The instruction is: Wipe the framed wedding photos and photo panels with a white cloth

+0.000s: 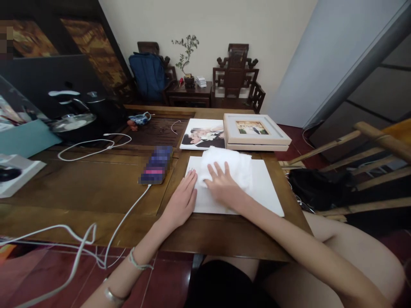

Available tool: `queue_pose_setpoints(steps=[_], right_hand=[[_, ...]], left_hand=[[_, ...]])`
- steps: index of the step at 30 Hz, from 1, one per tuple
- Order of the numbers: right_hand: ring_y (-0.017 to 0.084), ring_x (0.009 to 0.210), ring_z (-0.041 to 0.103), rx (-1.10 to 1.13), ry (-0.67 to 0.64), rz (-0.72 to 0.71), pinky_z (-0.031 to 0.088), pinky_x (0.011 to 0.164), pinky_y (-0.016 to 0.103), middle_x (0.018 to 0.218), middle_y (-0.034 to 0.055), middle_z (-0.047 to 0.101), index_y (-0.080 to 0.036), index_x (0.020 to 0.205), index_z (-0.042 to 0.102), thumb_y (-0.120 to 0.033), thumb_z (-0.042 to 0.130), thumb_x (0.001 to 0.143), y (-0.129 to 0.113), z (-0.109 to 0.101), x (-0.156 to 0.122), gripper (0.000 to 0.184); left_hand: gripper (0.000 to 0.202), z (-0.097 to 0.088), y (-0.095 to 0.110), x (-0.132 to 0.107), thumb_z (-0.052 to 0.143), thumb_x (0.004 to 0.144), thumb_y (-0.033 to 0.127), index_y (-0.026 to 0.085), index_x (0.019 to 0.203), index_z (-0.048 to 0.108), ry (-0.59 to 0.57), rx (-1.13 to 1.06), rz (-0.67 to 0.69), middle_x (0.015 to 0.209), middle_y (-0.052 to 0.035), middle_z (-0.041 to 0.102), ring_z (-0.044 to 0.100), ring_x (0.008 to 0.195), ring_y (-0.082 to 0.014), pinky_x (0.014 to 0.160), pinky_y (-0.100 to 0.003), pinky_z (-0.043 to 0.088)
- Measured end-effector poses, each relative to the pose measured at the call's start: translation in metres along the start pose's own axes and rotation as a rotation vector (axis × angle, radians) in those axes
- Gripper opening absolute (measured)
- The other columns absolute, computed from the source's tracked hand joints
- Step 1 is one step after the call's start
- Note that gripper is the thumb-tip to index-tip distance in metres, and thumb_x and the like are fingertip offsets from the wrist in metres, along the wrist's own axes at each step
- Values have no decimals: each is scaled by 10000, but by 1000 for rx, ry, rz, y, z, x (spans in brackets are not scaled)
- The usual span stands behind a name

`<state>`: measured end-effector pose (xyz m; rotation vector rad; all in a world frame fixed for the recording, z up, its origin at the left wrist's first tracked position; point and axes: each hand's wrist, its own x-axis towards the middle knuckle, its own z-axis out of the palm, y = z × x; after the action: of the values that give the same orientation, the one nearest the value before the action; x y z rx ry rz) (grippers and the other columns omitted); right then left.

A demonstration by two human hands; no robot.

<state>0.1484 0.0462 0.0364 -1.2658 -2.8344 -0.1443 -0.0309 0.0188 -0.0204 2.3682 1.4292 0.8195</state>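
A white folded cloth (236,167) lies on a flat white panel (263,188) near the table's front right. My right hand (223,186) rests on the cloth with its fingers spread, pressing it against the panel; its palm is slightly blurred. At the panel's left edge, my left hand (184,194) lies flat, fingers stretched out and holding nothing. Just behind the panel are a white photo panel (205,139) with a printed picture and, to its right, stacked pale frames (257,141), the top one with a small picture inside.
Left of the panel lies a phone (156,165) with a white cable (123,222) running off the front edge. A kettle (96,107), a lidded pot (73,124) and a teal box (27,137) stand at the left. A bamboo chair (375,137) is at the right.
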Motion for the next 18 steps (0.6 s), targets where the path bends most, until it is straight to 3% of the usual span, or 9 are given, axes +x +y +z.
queue_pose_setpoints(steps=[5,8,11,15,18], right_hand=[[450,1305,324,48,3,-135,199,1029,695,1414,224,407,-142,992,689,-195,419,899,-53,-10,-65,290],[458,1293,340,125,-18,-178,222,1030,684,1398,220,430,-159,970,701,-224,441,875,-62,-17,-84,284],[425,1310,335,161,-45,-142,241,1044,651,1396,208,440,-169,1032,687,-196,450,840,-42,-17,-69,306],[389,1355,264,111,-42,7,167,1050,677,1433,195,398,-145,1149,633,-119,424,832,0,-8,-21,381],[414,1353,245,59,-47,115,142,1034,702,1447,207,369,-121,1225,582,-107,451,824,12,0,12,422]], left_hand=[[491,1,-1,0,264,967,225,109,1444,265,11,-6,11,1516,-162,278,201,1420,-236,1152,-481,222],[490,1,-1,1,274,963,221,119,1442,271,5,-11,3,1515,-157,283,202,1419,-242,1147,-491,230],[491,1,-1,1,282,958,219,136,1442,280,2,-26,5,1515,-142,291,209,1417,-246,1145,-498,230],[488,-2,2,2,315,951,238,135,1428,323,7,-72,-21,1508,-135,308,222,1413,-250,1150,-490,211],[501,-5,5,2,372,939,287,162,1423,342,40,-208,-77,1508,-111,317,248,1406,-244,1156,-475,195]])
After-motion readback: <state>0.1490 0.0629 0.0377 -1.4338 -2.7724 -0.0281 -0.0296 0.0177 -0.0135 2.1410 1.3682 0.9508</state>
